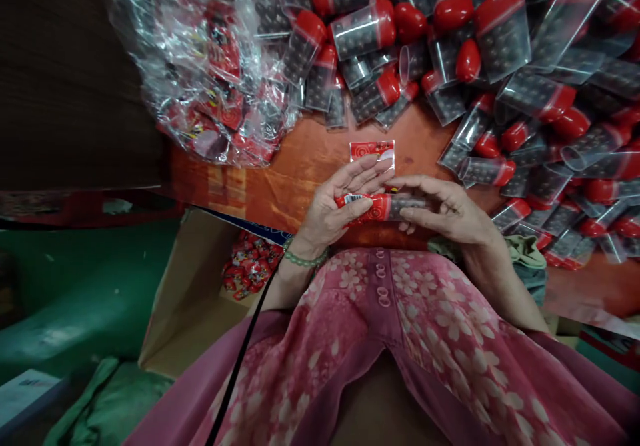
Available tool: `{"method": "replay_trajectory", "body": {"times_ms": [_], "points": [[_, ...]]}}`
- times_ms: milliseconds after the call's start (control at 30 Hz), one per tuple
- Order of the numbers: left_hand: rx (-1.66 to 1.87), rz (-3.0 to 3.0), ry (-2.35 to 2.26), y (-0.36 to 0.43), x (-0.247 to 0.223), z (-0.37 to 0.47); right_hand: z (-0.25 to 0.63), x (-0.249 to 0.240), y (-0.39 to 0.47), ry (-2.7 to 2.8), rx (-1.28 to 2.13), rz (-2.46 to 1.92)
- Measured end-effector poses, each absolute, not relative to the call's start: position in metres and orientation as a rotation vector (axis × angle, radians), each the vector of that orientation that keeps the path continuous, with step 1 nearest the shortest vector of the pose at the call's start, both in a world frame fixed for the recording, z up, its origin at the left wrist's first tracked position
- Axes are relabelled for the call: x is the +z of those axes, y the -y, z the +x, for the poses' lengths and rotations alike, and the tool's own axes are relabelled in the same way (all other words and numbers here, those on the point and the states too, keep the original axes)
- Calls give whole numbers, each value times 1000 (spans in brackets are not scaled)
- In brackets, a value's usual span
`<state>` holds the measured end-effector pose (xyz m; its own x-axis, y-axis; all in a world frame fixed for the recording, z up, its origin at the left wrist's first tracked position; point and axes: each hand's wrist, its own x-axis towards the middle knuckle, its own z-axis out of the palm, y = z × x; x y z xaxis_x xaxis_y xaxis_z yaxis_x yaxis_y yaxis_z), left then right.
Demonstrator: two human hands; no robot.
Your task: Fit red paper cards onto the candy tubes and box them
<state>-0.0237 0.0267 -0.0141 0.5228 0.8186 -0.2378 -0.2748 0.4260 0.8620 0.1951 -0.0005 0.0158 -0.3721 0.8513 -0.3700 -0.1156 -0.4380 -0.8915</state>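
My left hand (334, 199) holds the red, label-wrapped end of a small clear tube (381, 207), its thumb pressed across a printed wrapper with a barcode. The tube lies sideways and dark dotted contents show through its clear end. At that clear end my right hand (445, 207) grips with thumb and fingers. Just beyond my fingers, a flat red printed label (367, 151) rests on the orange table (320, 146), partly covered by my left fingertips.
Many clear tubes with red caps (360, 36) are heaped at the back and right. A clear plastic bag (215, 66) of red printed wrappers lies at the back left. Below the table's left edge, a cardboard box (175, 299) contains red wrapped pieces (250, 269).
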Motion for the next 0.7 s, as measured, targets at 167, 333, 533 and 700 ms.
{"method": "replay_trajectory", "body": {"times_ms": [167, 333, 533, 700], "points": [[704, 906, -759, -33, -16, -21, 190, 21, -7, 1381, 1805, -1161], [792, 806, -786, -38, -11, -22, 184, 18, 0, 1193, 1764, -1281], [868, 537, -824, -22, -3, -16, 181, 8, 2, 1007, 1694, -1315], [850, 451, -868, -19, 0, 6, 166, 1, -2, 1122, 1466, -1348]]}}
